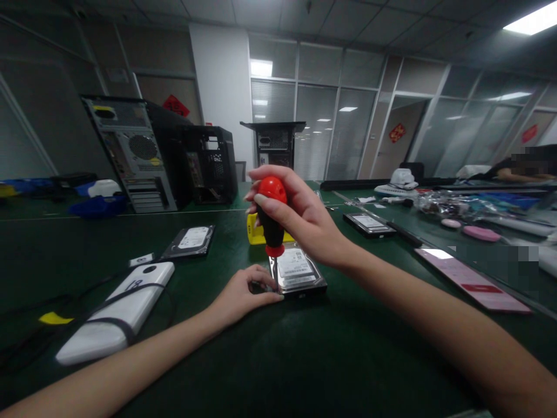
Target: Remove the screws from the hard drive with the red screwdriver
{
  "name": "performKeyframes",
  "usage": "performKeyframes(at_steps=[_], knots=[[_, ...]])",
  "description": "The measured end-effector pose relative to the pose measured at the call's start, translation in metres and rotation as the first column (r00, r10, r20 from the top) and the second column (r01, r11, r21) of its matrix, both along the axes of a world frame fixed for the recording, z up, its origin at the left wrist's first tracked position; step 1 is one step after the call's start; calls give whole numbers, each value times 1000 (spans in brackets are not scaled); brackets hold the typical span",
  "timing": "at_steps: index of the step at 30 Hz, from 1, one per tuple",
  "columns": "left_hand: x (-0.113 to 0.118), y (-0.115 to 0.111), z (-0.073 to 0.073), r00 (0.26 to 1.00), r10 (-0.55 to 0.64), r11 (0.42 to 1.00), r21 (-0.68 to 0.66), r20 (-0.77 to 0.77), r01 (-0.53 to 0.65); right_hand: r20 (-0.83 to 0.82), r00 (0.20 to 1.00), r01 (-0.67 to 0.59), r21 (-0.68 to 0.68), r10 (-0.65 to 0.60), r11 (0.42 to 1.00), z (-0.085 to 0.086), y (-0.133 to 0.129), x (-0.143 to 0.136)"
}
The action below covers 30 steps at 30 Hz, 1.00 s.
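Observation:
My right hand [308, 215] is wrapped round the red and black handle of a screwdriver [274, 229]. The screwdriver stands nearly upright, its shaft pointing down at the near left corner of a hard drive [298, 270]. This drive lies on the green table with its white label facing up. At its left edge, my left hand [243, 293] grips the drive between thumb and fingers, close beside the screwdriver's tip. Whether the tip sits in a screw is too small to tell. Just behind the drive is a yellow object [256, 230], partly hidden by my right hand.
Two more hard drives lie at left [189, 241] and right [369, 224]. A white device [124, 307] with black cable is at near left, a pink panel [474, 281] at right. Computer cases [163, 157] stand behind. A person's arm [522, 174] rests at far right.

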<state>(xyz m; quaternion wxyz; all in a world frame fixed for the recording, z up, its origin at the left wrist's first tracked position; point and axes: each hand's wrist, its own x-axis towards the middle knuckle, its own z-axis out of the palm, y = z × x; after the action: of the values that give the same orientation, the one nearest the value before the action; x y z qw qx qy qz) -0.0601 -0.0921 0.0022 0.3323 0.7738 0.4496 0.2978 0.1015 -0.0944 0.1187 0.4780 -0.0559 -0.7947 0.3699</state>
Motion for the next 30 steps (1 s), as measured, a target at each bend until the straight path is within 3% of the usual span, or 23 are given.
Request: performKeyframes(at_steps=[21,30], knots=[[0,0,-2,1000,-10,1000,9,3,10,-31,999,28,-51,-30,998,0,2,-3],[0,1,-3,1000,-17,1000,3,23,17,-17,999,37,-10,-37,999,-1,2,-2]])
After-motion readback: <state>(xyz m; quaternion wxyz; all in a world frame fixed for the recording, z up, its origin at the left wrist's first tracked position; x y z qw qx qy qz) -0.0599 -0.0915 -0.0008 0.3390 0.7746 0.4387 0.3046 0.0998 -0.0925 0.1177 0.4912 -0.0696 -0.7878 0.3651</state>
